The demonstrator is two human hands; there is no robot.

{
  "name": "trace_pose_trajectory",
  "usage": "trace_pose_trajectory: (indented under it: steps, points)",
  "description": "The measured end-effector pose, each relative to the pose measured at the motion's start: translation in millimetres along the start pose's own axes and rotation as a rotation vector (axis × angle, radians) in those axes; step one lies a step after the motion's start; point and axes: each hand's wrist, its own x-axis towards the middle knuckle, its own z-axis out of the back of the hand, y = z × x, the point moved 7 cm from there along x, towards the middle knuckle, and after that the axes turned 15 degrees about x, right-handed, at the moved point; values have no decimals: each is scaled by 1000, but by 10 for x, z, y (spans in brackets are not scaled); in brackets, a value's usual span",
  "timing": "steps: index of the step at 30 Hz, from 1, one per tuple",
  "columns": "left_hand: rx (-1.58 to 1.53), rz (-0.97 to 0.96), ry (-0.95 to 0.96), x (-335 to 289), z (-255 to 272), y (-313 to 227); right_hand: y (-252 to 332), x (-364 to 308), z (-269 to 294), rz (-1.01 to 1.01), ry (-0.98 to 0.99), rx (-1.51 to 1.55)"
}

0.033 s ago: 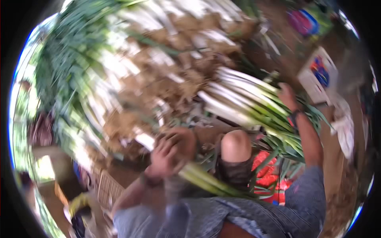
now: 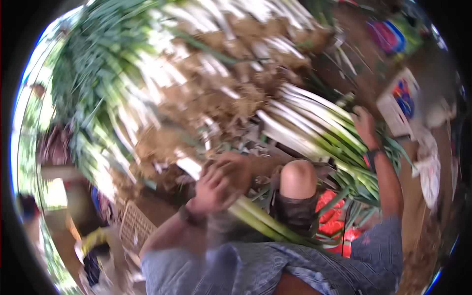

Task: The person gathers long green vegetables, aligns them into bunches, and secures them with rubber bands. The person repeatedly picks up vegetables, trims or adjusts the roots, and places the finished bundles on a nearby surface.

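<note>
My left hand (image 2: 212,189) is wrapped round a leek (image 2: 251,216) over my lap. The leek's white end pokes out beyond the fingers, and its green leaves run back toward my shirt. To the right, my right hand (image 2: 366,125) has its fingers curled at the far edge of a row of trimmed leeks (image 2: 300,123); blur hides what is in them. These leeks lie side by side, white ends to the left and green tops beneath my right forearm.
A large heap of untrimmed leeks (image 2: 147,73) with brown roots fills the far left and middle. On the right stand a white box (image 2: 391,105) and a pale plastic bag (image 2: 428,172). Red plastic (image 2: 330,214) lies beside my knee (image 2: 298,178). A woven basket (image 2: 135,226) is at left.
The whole view has shifted slightly, with the surroundings now farther right. Both hands keep nearly the same pose, and the left still grips the leek.
</note>
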Motion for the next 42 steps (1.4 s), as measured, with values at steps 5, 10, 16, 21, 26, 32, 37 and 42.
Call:
trace_pose_trajectory:
  steps: [5, 10, 16, 21, 26, 32, 37, 42]
  points:
    - [42, -266, -39, -365, 73, -388, 2534, -1040, -292, -55, 249, 728]
    - [75, -412, -2, -307, 116, -570, 3368, -2290, -1131, -29, 850, 691]
    - [378, -401, 155, -394, -162, 392, 3327, -2438, -695, -36, 731, 670]
    - [502, 599, 136, -776, 463, 2433, 3154, -2255, 361, -70, 696, 405]
    - [-145, 415, -286, -264, 697, 1148, 2395, -1689, 1453, -38, 381, -51]
    - [61, -87, 13, -307, 126, -243, 1416, -811, 1702, 37, 217, -270]
    - [57, -88, 52, -293, 55, -241, 356, -395, 1065, 34, 201, -296]
    - [0, -33, 51, -277, 69, -78, -40, -86, 211, 26, 195, -204]
